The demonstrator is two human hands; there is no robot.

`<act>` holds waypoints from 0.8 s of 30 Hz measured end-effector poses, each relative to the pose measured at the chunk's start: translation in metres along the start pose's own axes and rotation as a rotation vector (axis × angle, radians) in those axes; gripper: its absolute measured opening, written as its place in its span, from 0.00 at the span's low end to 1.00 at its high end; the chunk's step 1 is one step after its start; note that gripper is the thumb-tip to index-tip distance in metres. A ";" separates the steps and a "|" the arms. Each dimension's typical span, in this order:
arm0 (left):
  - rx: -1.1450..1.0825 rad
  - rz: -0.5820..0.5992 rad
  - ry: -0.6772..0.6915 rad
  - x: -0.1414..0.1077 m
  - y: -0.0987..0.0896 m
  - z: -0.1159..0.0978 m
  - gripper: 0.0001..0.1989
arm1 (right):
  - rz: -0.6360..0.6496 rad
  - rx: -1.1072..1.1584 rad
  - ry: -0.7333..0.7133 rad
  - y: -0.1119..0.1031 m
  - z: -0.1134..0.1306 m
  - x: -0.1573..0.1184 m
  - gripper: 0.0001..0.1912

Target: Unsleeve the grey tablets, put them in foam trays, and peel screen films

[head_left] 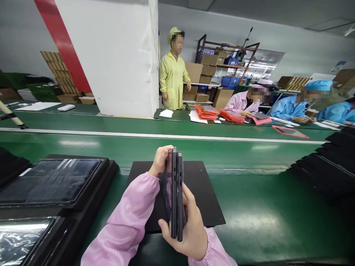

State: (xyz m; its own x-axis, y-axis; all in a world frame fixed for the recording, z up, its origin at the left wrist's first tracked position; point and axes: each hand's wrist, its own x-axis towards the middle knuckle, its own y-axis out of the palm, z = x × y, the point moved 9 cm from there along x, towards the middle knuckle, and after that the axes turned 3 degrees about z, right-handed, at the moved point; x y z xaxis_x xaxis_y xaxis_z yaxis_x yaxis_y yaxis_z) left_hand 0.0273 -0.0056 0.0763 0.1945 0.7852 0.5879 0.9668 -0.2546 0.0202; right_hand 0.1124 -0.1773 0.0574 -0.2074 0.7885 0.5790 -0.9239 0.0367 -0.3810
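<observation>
Two dark tablets stand on edge, face to face or nearly so, between my hands, with their narrow sides toward me. My left hand grips them at the far upper end, its fingers partly hidden behind the tablets. Around the near lower end wraps my right hand, thumb on the left and fingers along the right face. A shiny, film-like surface shows on the left tablet's face. Below them lies a flat black board on the green work surface.
At left, black trays hold film-covered tablets. A stack of black sheets rises at right. Beyond the green belt, co-workers sit by red-sleeved stacks; a person in yellow stands near a white pillar.
</observation>
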 end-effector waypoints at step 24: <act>-0.068 0.062 0.099 -0.002 0.005 -0.002 0.33 | -0.003 -0.049 0.023 -0.003 0.002 -0.003 0.46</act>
State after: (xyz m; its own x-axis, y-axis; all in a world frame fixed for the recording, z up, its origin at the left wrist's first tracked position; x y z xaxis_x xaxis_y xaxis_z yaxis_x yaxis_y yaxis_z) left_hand 0.0319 -0.0097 0.0769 0.2334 0.7077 0.6668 0.9391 -0.3419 0.0342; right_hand 0.1153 -0.1806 0.0582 -0.1964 0.8023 0.5637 -0.9076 0.0688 -0.4142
